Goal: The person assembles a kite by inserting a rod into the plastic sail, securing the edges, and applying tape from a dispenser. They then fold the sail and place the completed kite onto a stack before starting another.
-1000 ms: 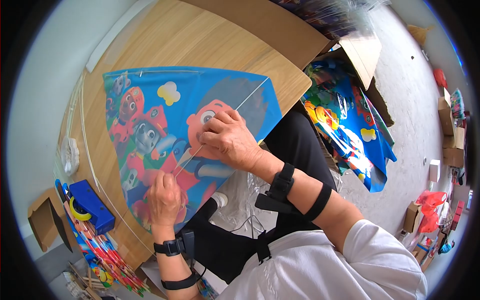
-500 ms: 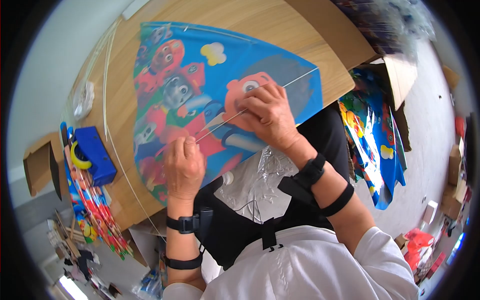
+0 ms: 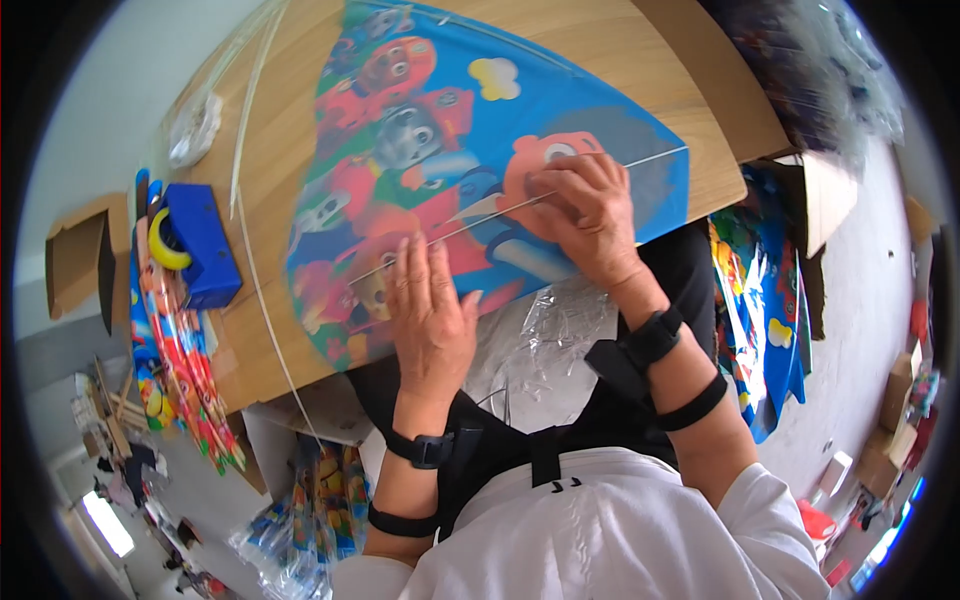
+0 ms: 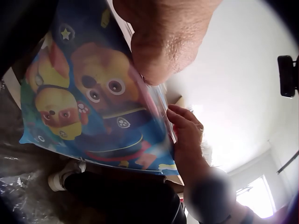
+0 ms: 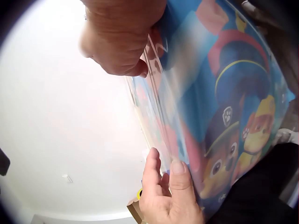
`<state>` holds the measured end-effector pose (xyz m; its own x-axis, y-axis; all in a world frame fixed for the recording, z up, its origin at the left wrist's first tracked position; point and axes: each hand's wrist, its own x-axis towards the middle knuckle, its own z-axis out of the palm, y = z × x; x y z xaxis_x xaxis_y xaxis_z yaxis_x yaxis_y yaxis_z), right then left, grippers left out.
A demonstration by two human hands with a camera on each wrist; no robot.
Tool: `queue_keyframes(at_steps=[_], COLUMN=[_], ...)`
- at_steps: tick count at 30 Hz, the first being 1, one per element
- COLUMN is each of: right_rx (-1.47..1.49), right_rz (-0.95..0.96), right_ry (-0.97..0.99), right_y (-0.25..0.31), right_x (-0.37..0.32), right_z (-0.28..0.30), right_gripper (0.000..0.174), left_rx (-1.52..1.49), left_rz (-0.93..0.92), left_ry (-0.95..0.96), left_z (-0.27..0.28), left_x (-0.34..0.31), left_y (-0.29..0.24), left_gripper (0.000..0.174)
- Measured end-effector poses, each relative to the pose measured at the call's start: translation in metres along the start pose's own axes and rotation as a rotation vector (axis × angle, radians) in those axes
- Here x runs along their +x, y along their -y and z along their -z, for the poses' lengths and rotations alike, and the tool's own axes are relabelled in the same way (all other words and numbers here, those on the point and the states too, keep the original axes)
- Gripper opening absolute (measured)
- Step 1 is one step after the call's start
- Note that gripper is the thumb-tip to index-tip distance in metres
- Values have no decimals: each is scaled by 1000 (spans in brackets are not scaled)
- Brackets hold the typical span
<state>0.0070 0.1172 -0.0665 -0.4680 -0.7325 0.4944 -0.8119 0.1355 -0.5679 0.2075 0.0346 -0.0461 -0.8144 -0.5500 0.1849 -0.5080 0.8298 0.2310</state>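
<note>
A blue kite (image 3: 440, 165) printed with cartoon puppies and a child's face lies on the wooden table, its near edge hanging over the table's edge. Across it runs a thin white rod (image 3: 655, 156). My right hand (image 3: 590, 215) pinches the rod with curled fingers over the printed face. To its left, my left hand (image 3: 430, 320) rests on the kite, fingers straight and tips at the rod, thumb apart. In the right wrist view, clear film-like strips (image 5: 159, 88) run along the rod line under the right hand (image 5: 121, 37).
A blue tape dispenser (image 3: 208, 250) with a yellow roll stands at the table's left edge, beside bundled printed kites (image 3: 175, 350). Long white rods (image 3: 250, 120) lie on the wooden table (image 3: 620, 60). More kites (image 3: 760, 300) fill a cardboard box at the right.
My left hand has let go of its pinch on the rod, straightened its fingers and slid right along it. My right hand keeps its grip. The head view has shifted, moving the kite up and right.
</note>
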Motion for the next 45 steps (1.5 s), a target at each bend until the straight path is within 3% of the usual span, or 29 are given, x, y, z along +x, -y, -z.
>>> queue_keyframes(at_steps=[6,8,10,12,14,16,18,21,23,24,26,28,32,33,35,37,38,39,41,45], right_rx=[95,172,457,576,574,650,703,770,862,866,917,964,1042,1042,1056,1081,1107,1123,1105,1071], right_rz=[-5,43,-155,-187,-116,-70,-44,-82,-467,-445,-665,-686,-707,-697,-692,-682,-683,-674,-647,-639], right_ry=[-78,-45,248,353,450,500,555,668,843,851,900,912,953,963,1007,1031,1050,1061,1049,1052], right_y=[24,42,60,85,113,134,154,181,199,207,219,224,234,238,247,256,259,261,263,262], right_x=[1,0,-9,-18,-24,-33,-39,-39,-38,-36,-33,-36,-54,-61,-73,-81,-84,-86,-84,-77], right_z=[11,11,10,-2,-15,-35,-54,-80,-101,-110,-127,-137,-129,-123,-109,-99,-97,-96,-100,-112], right_gripper=[23,21,19,12,10,8,6,8,15,15,16,14,13,13,14,14,14,16,15,16], left_rx=[7,165,242,268,291,119,113,-144,-319,-499,-901,-1093,-1048,-936,-936,-934,-812,-701,-717,-693], left_rz=[28,271,477,680,729,892,880,803,775,790,832,916,788,766,952,862,864,707,732,871], left_ry=[-106,-208,-254,-59,-64,168,115,-47,-32,-38,-22,73,177,72,-185,-451,-488,-598,-608,-398], left_z=[33,50,66,79,86,91,78,68,69,62,63,69,100,102,127,141,149,148,152,169], left_x=[-31,-53,-76,-102,-118,-127,-137,-142,-144,-149,-155,-159,-166,-168,-154,-136,-122,-108,-72,-18], left_y=[32,63,96,124,138,143,151,147,137,133,110,91,104,122,149,189,209,230,262,285], left_gripper=[50,43,38,40,35,33,26,16,13,9,7,12,18,18,15,17,20,28,30,26])
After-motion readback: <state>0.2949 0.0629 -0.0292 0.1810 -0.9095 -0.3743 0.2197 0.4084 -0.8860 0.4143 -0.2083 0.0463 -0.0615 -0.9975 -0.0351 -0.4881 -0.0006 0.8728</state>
